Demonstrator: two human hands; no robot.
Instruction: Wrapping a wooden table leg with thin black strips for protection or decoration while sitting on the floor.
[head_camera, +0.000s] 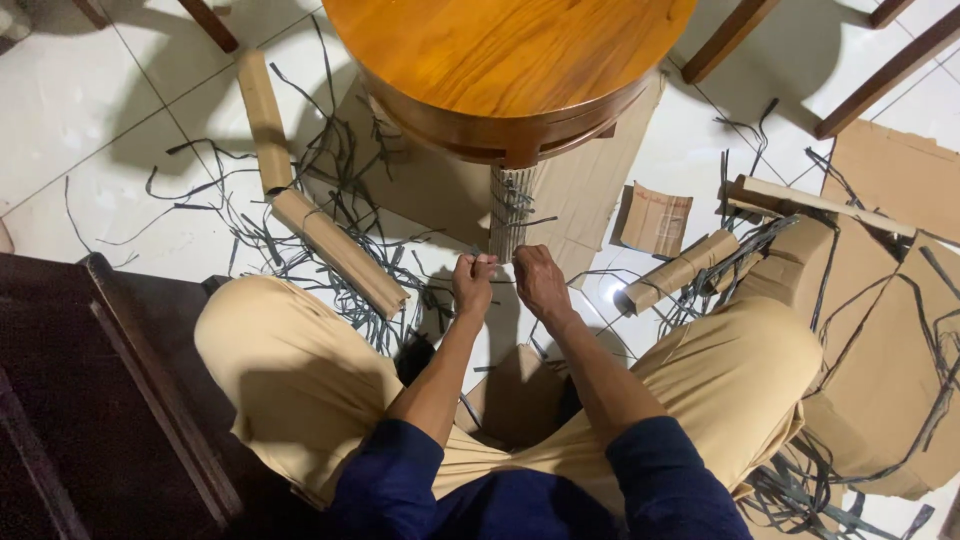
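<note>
The left hand (473, 281) and right hand (540, 280) sit close together, just apart, low in front of the table leg (512, 210). Both are curled shut, each pinching a dark strap (512, 222) that runs around the leg's corrugated cardboard wrap; the fingertips are turned away, so how much strap each one grips is hard to make out. The wrapped leg stands upright just beyond the knuckles, its top hidden under the round wooden table (505, 60), whose far side is cut off by the frame edge.

Both forearms reach out from dark blue sleeves (390, 470), between knees in tan trousers (300, 360). The feet are mostly hidden in shadow between the legs.

A flat cardboard sheet (590, 190) lies under the table, partly covered by it. To the left, two cardboard tubes (335, 250) lie end to end on the white tile floor (70, 130), amid a tangle of loose dark straps (250, 235). To the right, near the knee, lie another tube (680, 272) and a small folded cardboard piece (655, 220), with a longer pale tube (820, 203) farther off. Large crumpled cardboard (880, 360) fills the right side, crossed by more straps and cut off at the edge. A dark wooden bench (100, 400) fills the near left corner. Chair legs (880, 75) cross the far right corner.
</note>
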